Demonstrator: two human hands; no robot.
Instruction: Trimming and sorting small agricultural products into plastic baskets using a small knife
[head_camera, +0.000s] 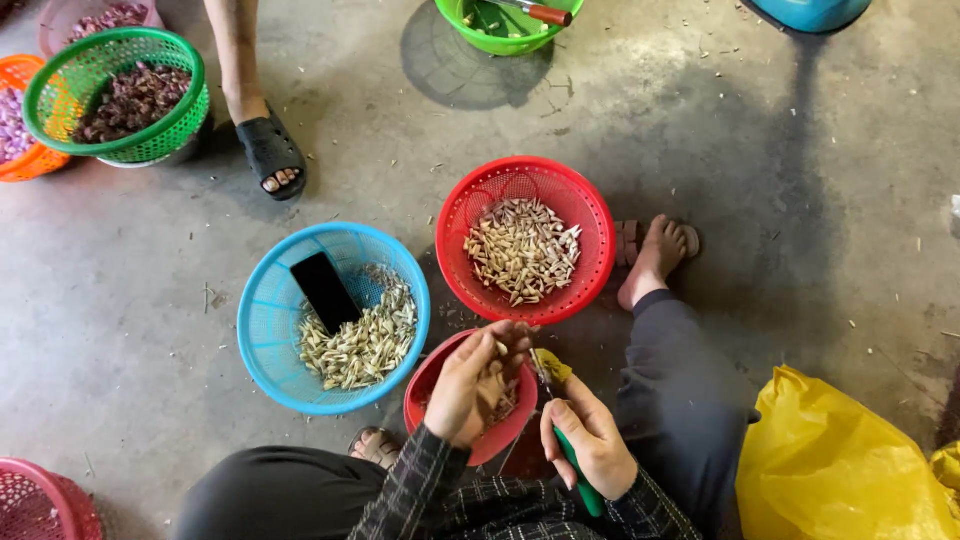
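My left hand (477, 382) is curled around a small pale clove-like piece, held over a small red bowl (428, 385) that has peelings in it. My right hand (590, 436) grips a knife with a green handle (577, 473); its blade points up toward the left hand's fingertips. Just ahead stands a red mesh basket (590, 215) of pale trimmed pieces. To the left is a blue mesh basket (268, 320) with greenish-white pieces and a black phone (325, 291) lying inside.
A yellow plastic bag (835, 465) lies at the right. Another person's sandalled foot (270, 150) stands near a green basket (190, 95) of dark red shallots and an orange basket (25, 160). A green bowl (500, 40) with a knife sits far ahead. A pink basket (40, 505) sits at the bottom left.
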